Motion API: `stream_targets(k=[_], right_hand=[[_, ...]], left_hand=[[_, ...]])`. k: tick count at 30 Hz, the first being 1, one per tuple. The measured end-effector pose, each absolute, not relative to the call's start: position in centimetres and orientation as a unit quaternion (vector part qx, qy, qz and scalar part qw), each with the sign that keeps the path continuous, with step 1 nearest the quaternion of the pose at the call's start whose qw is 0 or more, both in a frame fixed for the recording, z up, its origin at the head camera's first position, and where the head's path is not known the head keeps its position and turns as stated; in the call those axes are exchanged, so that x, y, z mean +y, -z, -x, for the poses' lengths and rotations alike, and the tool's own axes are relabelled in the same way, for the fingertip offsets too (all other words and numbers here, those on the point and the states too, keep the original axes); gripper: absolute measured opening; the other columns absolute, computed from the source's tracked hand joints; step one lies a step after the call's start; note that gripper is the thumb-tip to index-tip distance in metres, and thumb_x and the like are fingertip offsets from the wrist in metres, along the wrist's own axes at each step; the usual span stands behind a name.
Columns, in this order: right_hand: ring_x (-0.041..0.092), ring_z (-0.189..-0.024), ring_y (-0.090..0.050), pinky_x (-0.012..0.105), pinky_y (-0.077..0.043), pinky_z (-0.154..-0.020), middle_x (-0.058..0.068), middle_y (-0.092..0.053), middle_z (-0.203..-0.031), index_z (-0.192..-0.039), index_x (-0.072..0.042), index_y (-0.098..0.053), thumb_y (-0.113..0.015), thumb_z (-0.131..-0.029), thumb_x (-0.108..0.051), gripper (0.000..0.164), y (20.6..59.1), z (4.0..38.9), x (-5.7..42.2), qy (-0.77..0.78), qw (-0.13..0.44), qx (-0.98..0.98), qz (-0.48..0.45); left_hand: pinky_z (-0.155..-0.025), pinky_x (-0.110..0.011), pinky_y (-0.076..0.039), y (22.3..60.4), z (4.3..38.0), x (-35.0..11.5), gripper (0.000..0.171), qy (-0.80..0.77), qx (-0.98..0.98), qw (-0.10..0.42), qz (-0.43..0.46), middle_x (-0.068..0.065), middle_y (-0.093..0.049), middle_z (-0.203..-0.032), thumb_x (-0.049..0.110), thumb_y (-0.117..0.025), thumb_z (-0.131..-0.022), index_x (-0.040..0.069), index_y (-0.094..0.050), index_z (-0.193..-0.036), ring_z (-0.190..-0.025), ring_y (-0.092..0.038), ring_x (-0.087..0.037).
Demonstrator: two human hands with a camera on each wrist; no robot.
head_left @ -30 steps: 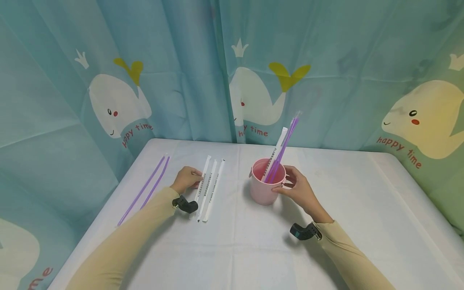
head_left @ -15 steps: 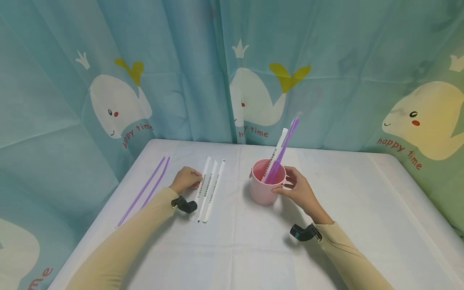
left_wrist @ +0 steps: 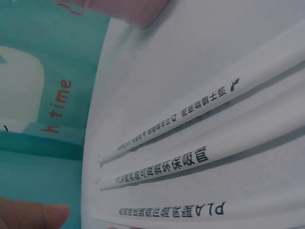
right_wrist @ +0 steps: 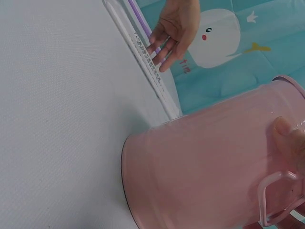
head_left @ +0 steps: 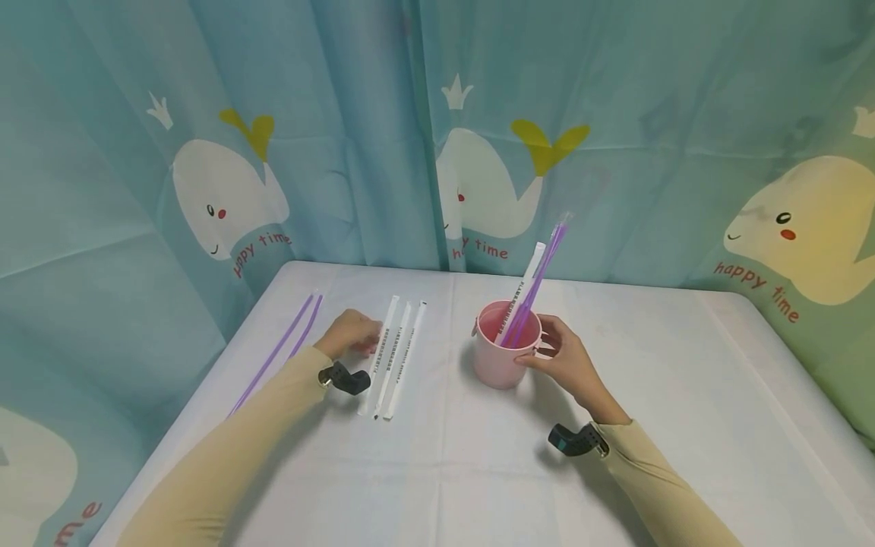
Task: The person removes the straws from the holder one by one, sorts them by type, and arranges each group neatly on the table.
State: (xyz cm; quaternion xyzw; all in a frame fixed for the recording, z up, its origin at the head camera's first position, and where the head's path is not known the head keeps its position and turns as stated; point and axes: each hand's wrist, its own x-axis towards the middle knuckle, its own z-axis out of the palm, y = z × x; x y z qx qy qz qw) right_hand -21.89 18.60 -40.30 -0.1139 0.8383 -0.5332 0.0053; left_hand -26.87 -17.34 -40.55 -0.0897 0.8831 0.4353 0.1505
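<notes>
In the head view my left hand (head_left: 352, 332) hovers at the left side of three white paper-wrapped straws (head_left: 392, 357), its fingertips right by the leftmost one. The right wrist view shows that hand (right_wrist: 177, 28) with loose, spread fingers and nothing held. My right hand (head_left: 563, 361) grips a small pink bucket (head_left: 497, 370) at its right side, around the side handle (right_wrist: 263, 200), with the thumb (right_wrist: 286, 138) on the wall. Purple straws (head_left: 551, 247) in clear wrap and a white wrapped straw (head_left: 535, 260) lean out of the bucket.
Two purple straws (head_left: 280, 346) lie to the left on the white tabletop (head_left: 465, 471), partly covered by the left sleeve (head_left: 225, 456). Behind the table hangs a blue-green curtain (head_left: 369, 137) printed with white whales.
My left hand and forearm have shifted slightly left, and the sleeve now covers more of the purple straws. The right hand keeps its grip on the bucket in the same place.
</notes>
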Motion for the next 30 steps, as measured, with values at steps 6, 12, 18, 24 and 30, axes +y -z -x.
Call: stream_targets(k=[6,12,18,24,30], right_hand=[[0.039,-0.122,-0.051,0.049,-0.046,-0.099,0.025,-0.049,-0.135,-0.135,0.002,-0.040,-0.080,-0.073,-0.012,0.074,40.3,21.9,18.6,0.538,0.006,0.835,0.115],[0.040,-0.121,-0.052,0.048,-0.047,-0.098,0.024,-0.049,-0.136,-0.136,0.001,-0.040,-0.080,-0.074,-0.012,0.075,40.2,21.8,18.6,0.539,0.012,0.835,0.110],[0.040,-0.121,-0.052,0.049,-0.046,-0.099,0.025,-0.049,-0.136,-0.135,0.001,-0.040,-0.080,-0.074,-0.012,0.075,40.2,21.7,18.6,0.539,0.012,0.835,0.110],[0.039,-0.121,-0.053,0.048,-0.047,-0.098,0.024,-0.050,-0.134,-0.134,0.002,-0.041,-0.080,-0.073,-0.011,0.074,40.5,22.0,18.7,0.536,0.003,0.836,0.118],[0.037,-0.121,-0.053,0.047,-0.048,-0.098,0.022,-0.050,-0.135,-0.135,0.000,-0.041,-0.081,-0.072,-0.010,0.075,40.6,22.1,18.7,0.541,0.002,0.832,0.120]], left_hand=[[-0.062,-0.020,-0.049,39.7,26.7,-17.4,0.038,-0.436,0.880,0.164,0.088,-0.020,-0.067,-0.102,0.022,-0.050,-0.095,-0.010,-0.058,-0.113,-0.062,-0.059,-0.009],[-0.075,-0.028,-0.057,38.3,26.4,-17.4,0.042,-0.475,0.863,0.156,0.074,-0.027,-0.061,-0.116,0.021,-0.050,-0.095,-0.012,-0.051,-0.122,-0.076,-0.066,-0.017],[-0.085,-0.034,-0.056,36.4,26.3,-17.0,0.045,-0.505,0.852,0.135,0.029,-0.027,-0.058,-0.124,0.023,-0.048,-0.096,-0.008,-0.049,-0.129,-0.103,-0.065,-0.034],[-0.091,-0.037,-0.054,34.4,26.2,-16.5,0.042,-0.526,0.844,0.107,-0.004,-0.023,-0.058,-0.126,0.024,-0.049,-0.097,-0.002,-0.052,-0.129,-0.107,-0.063,-0.034],[-0.094,-0.041,-0.052,32.7,26.1,-16.0,0.038,-0.557,0.827,0.062,-0.052,-0.024,-0.058,-0.125,0.021,-0.051,-0.097,-0.002,-0.053,-0.128,-0.105,-0.063,-0.034]])
